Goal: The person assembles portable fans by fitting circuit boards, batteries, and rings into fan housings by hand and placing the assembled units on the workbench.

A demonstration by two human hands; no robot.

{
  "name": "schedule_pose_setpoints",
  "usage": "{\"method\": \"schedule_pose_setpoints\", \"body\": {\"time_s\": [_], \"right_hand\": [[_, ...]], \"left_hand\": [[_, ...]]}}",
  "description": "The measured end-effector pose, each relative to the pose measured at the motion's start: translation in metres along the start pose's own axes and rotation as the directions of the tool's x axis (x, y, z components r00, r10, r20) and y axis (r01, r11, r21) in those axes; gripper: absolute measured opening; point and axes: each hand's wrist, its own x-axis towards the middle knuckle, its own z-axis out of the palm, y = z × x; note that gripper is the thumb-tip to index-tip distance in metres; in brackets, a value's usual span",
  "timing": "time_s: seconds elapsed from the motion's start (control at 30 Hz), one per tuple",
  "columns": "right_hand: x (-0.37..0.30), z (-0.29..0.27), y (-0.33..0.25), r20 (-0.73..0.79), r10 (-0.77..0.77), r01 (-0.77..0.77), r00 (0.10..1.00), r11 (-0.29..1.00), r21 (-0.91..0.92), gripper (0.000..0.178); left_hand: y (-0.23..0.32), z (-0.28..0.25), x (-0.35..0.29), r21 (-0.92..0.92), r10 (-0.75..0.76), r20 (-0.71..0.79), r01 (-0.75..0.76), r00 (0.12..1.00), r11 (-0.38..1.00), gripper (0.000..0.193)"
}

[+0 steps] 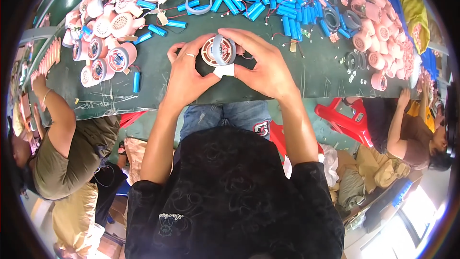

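Between my two hands, just above the table's near part, is a small round pink fan housing [207,53] with its open face up. A grey ring [217,50] stands tilted across that face, and parts inside the housing show beside it. My left hand [184,76] curls round the housing's left side, with a finger ring on one finger. From the right, my right hand [264,66] closes its index finger and thumb about the housing and the grey ring. A white wrap [224,71] covers a thumb tip at the near side. Which fingers press on the ring is hard to tell.
Pink fan housings [111,24] are heaped at the left, with more [376,31] at the right. Blue cylindrical batteries [249,0] with wires lie piled at the back. Loose grey rings [199,4] lie around. Co-workers sit on both sides; a red stool [342,122] stands at the right.
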Motion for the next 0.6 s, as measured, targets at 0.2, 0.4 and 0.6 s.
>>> {"method": "schedule_pose_setpoints", "body": {"time_s": [0.2, 0.4, 0.6], "right_hand": [[0.004, 0.004, -0.002, 0.010, -0.048, 0.049, 0.999, 0.991, -0.126, 0.064], [0.004, 0.005, -0.012, 0.028, -0.063, 0.067, 0.998, 0.978, -0.198, 0.060], [0.008, 0.011, -0.016, 0.064, -0.093, 0.109, 0.994, 0.941, -0.320, 0.056]], "left_hand": [[-0.006, 0.001, -0.002, -0.026, 0.008, -0.029, -0.009, 1.000, 1.000, 0.069], [-0.009, 0.003, -0.004, -0.027, 0.044, -0.048, -0.045, 0.998, 0.999, 0.070], [-0.007, -0.001, -0.007, 0.102, -0.028, -0.022, 0.030, 0.999, 0.994, 0.072]]}}
